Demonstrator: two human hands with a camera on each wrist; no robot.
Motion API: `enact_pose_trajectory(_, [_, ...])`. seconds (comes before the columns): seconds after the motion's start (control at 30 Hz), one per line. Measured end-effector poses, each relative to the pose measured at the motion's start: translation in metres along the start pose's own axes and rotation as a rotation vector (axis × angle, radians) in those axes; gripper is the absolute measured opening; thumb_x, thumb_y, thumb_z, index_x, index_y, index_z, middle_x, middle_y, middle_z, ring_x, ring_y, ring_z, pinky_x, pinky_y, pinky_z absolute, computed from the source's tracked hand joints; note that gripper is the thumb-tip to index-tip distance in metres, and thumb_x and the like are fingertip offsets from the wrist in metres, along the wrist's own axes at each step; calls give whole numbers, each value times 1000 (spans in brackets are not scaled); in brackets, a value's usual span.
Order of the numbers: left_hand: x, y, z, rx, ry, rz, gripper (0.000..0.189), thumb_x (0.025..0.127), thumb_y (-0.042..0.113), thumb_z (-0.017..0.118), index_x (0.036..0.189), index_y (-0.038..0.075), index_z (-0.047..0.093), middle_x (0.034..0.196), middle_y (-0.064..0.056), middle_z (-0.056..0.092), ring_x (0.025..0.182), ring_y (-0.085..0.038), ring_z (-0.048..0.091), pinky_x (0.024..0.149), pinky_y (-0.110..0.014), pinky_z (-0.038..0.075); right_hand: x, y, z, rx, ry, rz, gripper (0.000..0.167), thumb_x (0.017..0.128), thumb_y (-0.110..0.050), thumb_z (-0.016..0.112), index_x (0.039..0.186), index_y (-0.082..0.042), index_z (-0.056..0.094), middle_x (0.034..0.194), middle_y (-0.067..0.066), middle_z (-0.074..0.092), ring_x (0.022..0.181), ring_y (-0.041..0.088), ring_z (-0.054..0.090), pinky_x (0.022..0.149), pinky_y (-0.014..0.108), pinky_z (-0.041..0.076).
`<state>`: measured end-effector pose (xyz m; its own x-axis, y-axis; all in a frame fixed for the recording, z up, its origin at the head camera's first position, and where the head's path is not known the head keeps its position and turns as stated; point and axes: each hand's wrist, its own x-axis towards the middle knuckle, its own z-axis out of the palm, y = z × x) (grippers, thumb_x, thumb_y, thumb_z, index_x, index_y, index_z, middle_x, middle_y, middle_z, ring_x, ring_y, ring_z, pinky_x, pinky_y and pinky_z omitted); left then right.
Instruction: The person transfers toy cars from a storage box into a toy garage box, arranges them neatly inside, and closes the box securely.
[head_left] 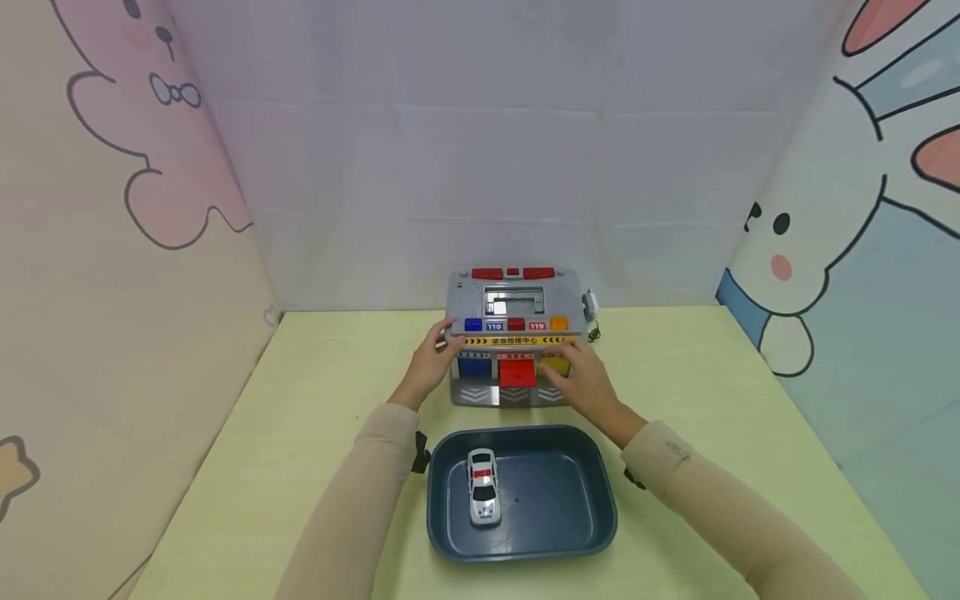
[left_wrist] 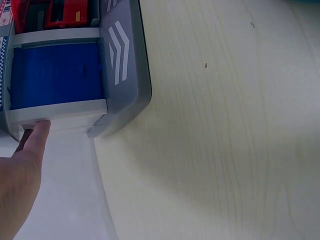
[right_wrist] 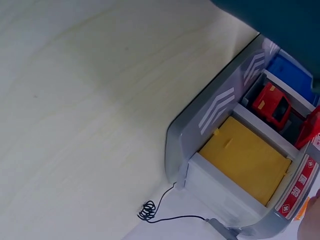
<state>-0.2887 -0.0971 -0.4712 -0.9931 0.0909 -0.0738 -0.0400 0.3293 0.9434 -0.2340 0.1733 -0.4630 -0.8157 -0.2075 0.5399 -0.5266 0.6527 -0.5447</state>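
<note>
A grey toy emergency station (head_left: 461, 304) stands at the back of the table, with blue, red and yellow garage doors. My left hand (head_left: 433, 360) rests at its left side, a straight finger touching the side wall in the left wrist view. My right hand (head_left: 583, 379) is at the right front, with its fingers over the edge of the yellow door (right_wrist: 245, 160). In the wrist views the red door (right_wrist: 311, 127) is swung up, and a red toy car (right_wrist: 271, 105) sits in the middle bay. The blue door (left_wrist: 57, 75) is down.
In front of the station lies a dark blue tray (head_left: 555, 552) holding a white toy police car (head_left: 484, 492) on its left. A coiled black cord (right_wrist: 146, 211) runs beside the station's right side. Printed cloth walls (head_left: 495, 167) enclose the table.
</note>
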Motion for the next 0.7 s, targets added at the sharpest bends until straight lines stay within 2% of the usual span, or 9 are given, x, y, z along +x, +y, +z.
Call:
enact_pose_trajectory(0.2, [-1,0,0,0,1,2,53,99,41,55,148,27,38,148,-17,39,132,-34,42,103,-51,39,7,-2,1,-47,5,-53,44,75,-7,85,113,3,66,112,17,53,106,33,48,89,47,46])
enact_pose_trajectory(0.43, [-2,0,1,4,4,0,52,99,41,55,147,28,39,148,-17,39,132,-34,42,103,-52,39,14,-5,1,-149,-55,0,62,73,-18,88,126,1,60,127,19,51,116,37,44,99,53,36])
enact_pose_trajectory(0.7, [-2,0,0,6,6,6,54,99,41,56,148,27,39,148,-18,39,132,-35,43,103,-52,39,22,-1,3,-279,-131,-17,79,72,-33,88,136,-5,51,139,18,42,125,37,38,104,59,27])
